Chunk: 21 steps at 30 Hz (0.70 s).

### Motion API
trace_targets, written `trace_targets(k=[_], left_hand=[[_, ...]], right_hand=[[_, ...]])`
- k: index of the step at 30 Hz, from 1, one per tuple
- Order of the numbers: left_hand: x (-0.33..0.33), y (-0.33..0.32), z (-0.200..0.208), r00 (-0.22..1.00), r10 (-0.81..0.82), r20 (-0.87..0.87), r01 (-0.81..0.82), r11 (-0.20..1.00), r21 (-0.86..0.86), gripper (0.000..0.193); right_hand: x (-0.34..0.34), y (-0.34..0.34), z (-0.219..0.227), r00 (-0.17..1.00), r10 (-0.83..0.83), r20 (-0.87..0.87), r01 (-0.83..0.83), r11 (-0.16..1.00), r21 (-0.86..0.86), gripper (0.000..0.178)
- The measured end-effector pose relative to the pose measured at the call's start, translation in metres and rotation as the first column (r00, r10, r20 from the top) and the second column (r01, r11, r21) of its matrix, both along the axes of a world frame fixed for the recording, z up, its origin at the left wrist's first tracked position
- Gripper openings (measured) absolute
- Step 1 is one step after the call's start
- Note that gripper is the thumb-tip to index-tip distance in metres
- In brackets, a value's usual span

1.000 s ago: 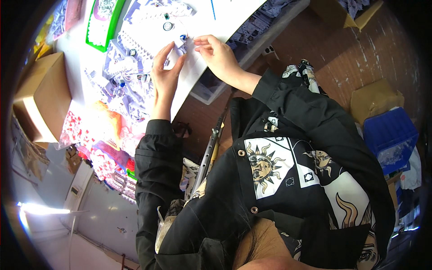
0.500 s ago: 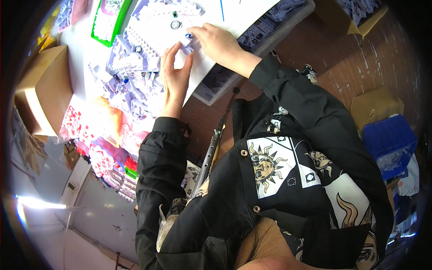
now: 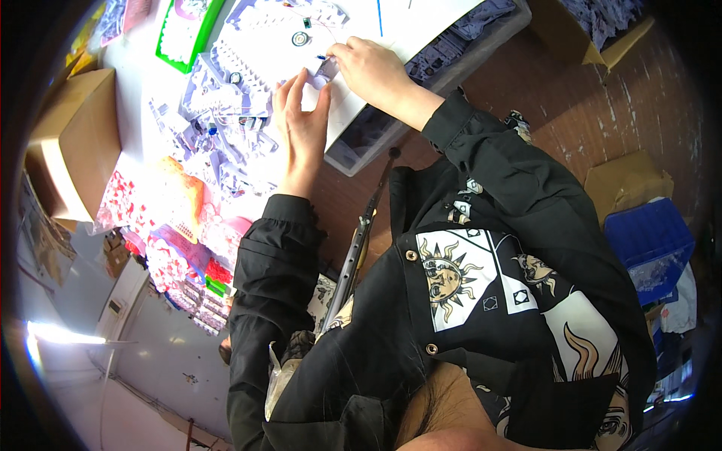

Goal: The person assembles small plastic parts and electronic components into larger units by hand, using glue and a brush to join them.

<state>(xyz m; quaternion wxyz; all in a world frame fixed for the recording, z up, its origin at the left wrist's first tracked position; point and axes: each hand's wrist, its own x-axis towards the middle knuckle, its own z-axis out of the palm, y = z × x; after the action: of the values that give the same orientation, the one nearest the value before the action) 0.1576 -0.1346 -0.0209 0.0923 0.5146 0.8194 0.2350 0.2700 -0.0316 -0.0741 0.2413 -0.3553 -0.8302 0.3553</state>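
Over the white table, my right hand has thumb and fingertips pinched at a small pale part with a dark blue bit at its end. Glare and the fingers hide most of its shape. My left hand is beside it, thumb and forefinger spread in a curve, the thumb tip close to the part. Just beyond the hands lies a small round piece with a dark ring, next to a little dark green piece with thin wires.
Left of my hands spreads a heap of white plastic parts. A green-rimmed tray stands behind it, a cardboard box at far left. Red and pink pieces lie nearer. A clear bin adjoins the table's right edge; a blue bin is far right.
The pale part has shifted slightly right, away from my left forefinger, and the left thumb and forefinger are a little wider apart. The whole view has shifted slightly.
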Motion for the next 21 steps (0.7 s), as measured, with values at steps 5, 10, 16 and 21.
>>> trace_targets(k=[5,10,16,21], left_hand=[[-0.006,0.008,0.006,0.999,-0.030,0.042,0.033,0.997,-0.065,0.038],[-0.012,0.013,0.015,0.997,-0.018,0.081,0.030,0.988,-0.151,0.038],[-0.014,0.017,0.016,0.992,-0.006,0.125,0.029,0.983,-0.182,0.038],[-0.020,0.014,0.013,0.996,-0.064,0.054,0.069,0.991,-0.111,0.037]], right_hand=[[0.000,0.000,-0.001,1.000,0.001,-0.020,-0.001,1.000,-0.007,0.016],[-0.001,0.000,0.004,0.999,0.026,-0.020,-0.026,0.999,-0.019,0.016],[0.001,0.004,0.017,0.971,0.208,0.116,-0.230,0.944,0.238,0.038],[0.013,0.006,0.022,0.923,0.259,0.285,-0.362,0.838,0.408,0.045]])
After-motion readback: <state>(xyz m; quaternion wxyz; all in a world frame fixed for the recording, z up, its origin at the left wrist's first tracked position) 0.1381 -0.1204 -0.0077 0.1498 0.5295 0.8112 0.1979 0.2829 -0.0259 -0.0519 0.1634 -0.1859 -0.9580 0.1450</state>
